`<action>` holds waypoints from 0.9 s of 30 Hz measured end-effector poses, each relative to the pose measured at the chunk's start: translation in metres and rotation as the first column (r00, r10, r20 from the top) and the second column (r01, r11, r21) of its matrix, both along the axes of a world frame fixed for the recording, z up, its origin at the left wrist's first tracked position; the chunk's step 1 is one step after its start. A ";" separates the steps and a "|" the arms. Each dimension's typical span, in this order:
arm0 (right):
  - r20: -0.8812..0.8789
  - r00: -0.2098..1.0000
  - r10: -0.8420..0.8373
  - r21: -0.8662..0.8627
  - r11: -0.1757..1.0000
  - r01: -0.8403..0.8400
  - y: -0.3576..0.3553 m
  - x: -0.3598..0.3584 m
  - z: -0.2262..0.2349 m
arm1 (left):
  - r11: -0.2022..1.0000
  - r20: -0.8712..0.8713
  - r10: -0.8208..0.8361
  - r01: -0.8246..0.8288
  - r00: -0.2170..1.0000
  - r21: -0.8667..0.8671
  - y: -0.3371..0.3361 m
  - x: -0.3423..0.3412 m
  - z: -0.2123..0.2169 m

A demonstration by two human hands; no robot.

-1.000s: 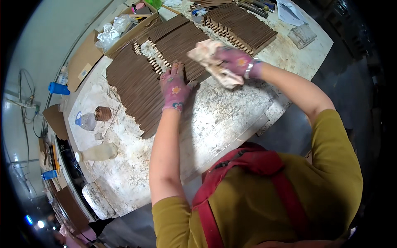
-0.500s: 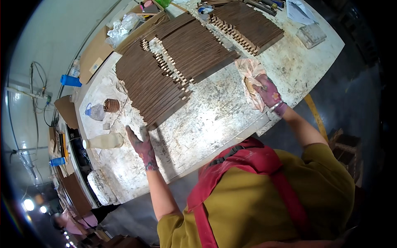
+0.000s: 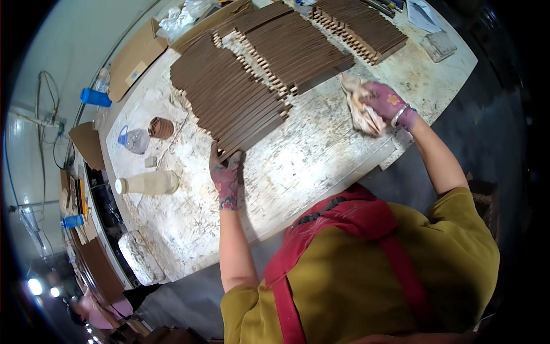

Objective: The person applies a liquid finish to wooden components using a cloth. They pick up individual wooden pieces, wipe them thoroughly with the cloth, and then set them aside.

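My left hand (image 3: 225, 175), in a flowered glove, rests on the white-stained table (image 3: 298, 166) with its fingers touching the near end of a row of brown wooden slats (image 3: 229, 94). My right hand (image 3: 387, 103), gloved the same way, grips a crumpled stained rag (image 3: 358, 106) pressed on the table just in front of a second row of slats (image 3: 298, 43). A third row of slats (image 3: 358, 26) lies further right at the back.
A pale bottle (image 3: 148, 183) lies on its side at the left, near a clear plastic bottle with a blue cap (image 3: 134, 139) and a small brown roll (image 3: 161, 128). Cardboard sheets (image 3: 134, 57) sit at the back left. A clear box (image 3: 438, 46) stands far right.
My left hand moved up from the bare table to the near end of the slat row. My right hand with the rag shifted up and left toward the slats.
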State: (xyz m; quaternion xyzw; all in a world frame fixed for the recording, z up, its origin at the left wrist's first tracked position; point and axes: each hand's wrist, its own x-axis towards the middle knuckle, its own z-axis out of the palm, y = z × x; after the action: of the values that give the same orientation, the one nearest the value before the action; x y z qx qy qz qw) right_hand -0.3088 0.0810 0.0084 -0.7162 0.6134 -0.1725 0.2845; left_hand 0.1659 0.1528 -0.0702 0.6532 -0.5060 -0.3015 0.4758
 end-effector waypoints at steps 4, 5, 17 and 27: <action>0.579 0.814 -0.052 -0.315 0.906 0.282 -0.034 0.048 0.029 | 0.993 -0.315 -0.067 0.095 0.947 0.073 0.001 -0.001 0.018; 0.491 0.870 0.037 -0.501 0.830 0.247 -0.047 0.050 0.035 | 0.990 -0.425 -0.083 0.125 0.901 0.071 0.002 0.000 0.016; 0.017 0.999 -0.048 -0.404 0.913 0.050 0.036 0.118 0.027 | 0.955 -0.169 -0.026 0.074 0.985 0.288 0.022 0.021 0.027; 0.001 0.957 0.292 0.000 0.957 -0.292 0.033 0.180 -0.031 | 0.854 0.105 -0.063 -0.001 0.993 0.521 0.029 0.025 0.028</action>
State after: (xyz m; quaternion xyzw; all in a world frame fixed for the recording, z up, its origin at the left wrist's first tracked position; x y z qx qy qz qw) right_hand -0.1287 0.1137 -0.0227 -0.7987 0.5009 -0.1290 0.3073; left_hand 0.1912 0.1821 -0.0422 0.7659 -0.4432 -0.3955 0.2461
